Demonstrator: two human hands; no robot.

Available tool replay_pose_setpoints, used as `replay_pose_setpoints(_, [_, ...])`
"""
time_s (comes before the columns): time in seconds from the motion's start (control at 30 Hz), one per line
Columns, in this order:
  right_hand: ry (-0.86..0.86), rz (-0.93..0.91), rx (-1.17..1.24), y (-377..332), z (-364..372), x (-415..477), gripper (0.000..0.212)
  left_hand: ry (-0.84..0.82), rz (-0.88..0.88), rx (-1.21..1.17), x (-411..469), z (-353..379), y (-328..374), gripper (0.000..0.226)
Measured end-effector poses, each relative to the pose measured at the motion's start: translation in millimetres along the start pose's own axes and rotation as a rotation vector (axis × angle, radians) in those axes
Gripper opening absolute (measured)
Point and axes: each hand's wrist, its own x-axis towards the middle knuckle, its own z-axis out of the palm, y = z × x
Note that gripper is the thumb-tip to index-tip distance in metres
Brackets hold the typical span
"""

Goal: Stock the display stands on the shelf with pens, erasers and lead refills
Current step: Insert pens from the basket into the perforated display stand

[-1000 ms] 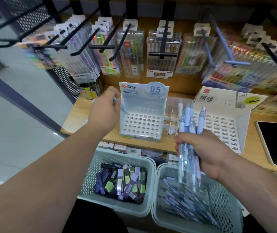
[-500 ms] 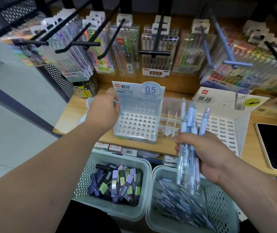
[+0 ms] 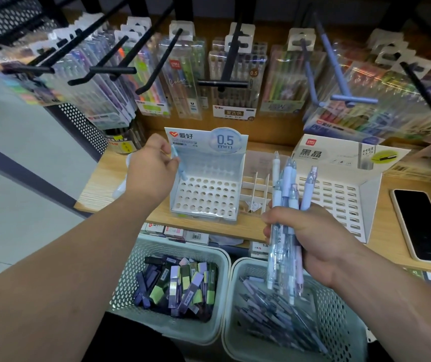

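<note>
- A person's left hand pinches a single pale-blue pen between thumb and curled fingers. The pen's lower end is at or just above the back-left hole of the white 0.5 mm pen stand on the wooden shelf.
- Every hole visible in that stand looks empty. The pen leans, so it could catch on the rim of a hole, and a hard push might shove the light card stand backward.
- Below the shelf, a mesh basket holds lead refill cases; none appear to be in a stand yet.
- The right hand wraps its fingers firmly round a bundle of pens, held upright above a second basket of loose pens.
- The bundle fans out at the top, so a slackened grip could let one slide down, into the basket at best, otherwise to the floor.
- At far right, the slotted lead stand stands unfilled, with a phone just beside it; a careless reach could knock it.
</note>
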Motion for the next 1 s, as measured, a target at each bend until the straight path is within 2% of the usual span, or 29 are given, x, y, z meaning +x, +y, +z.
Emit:
replay_pose_setpoints(0.13, [-0.002, 0.002, -0.001, 0.9, 1.0, 0.5, 0.014, 0.028, -0.043, 0.026, -2.0, -0.5, -3.5, 0.025])
replay_pose_setpoints(0.23, [-0.005, 0.004, 0.007, 1.2, 0.0, 1.0, 0.013, -0.068, -0.156, 0.014, -3.2, 2.3, -12.6, 0.032])
replay_pose_setpoints(0.5, [-0.041, 0.038, 0.039, 1.3, -2.0, 3.0, 0.013, -0.132, -0.2, 0.032, -12.9, 9.3, -12.7, 0.003])
replay_pose_setpoints(0.57, [-0.057, 0.033, 0.038, 1.2, -3.1, 2.8, 0.014, -0.17, -0.229, 0.02, -16.8, 6.5, -11.3, 0.015])
replay_pose_setpoints(0.67, [-0.055, 0.027, 0.038, 2.5, -4.0, 3.8, 0.013, -0.078, -0.297, -0.047, -19.6, -7.8, -8.7, 0.037])
replay_pose_setpoints(0.77, [-0.032, 0.007, 0.078, 4.8, -0.7, 4.3, 0.01, 0.015, -0.247, -0.166, -29.8, -22.9, 16.6, 0.029])
replay_pose_setpoints(0.8, [-0.023, -0.003, 0.101, 5.7, 1.4, 4.9, 0.01, -0.05, -0.22, -0.242, -38.7, -26.2, 30.8, 0.025])
replay_pose_setpoints(0.83, [-0.011, -0.014, 0.124, 6.3, 3.8, 5.0, 0.011, -0.19, -0.189, -0.312, -51.2, -28.9, 46.9, 0.022])
replay_pose_setpoints(0.93, [0.003, -0.057, 0.166, 6.6, 11.3, 5.3, 0.013, -0.777, -0.056, -0.423, -91.3, -27.0, 83.4, 0.021])
replay_pose_setpoints(1.0, [-0.006, -0.083, 0.2, 6.3, 14.4, 4.3, 0.012, -0.995, -0.037, -0.499, -106.4, -15.6, 86.3, 0.027])
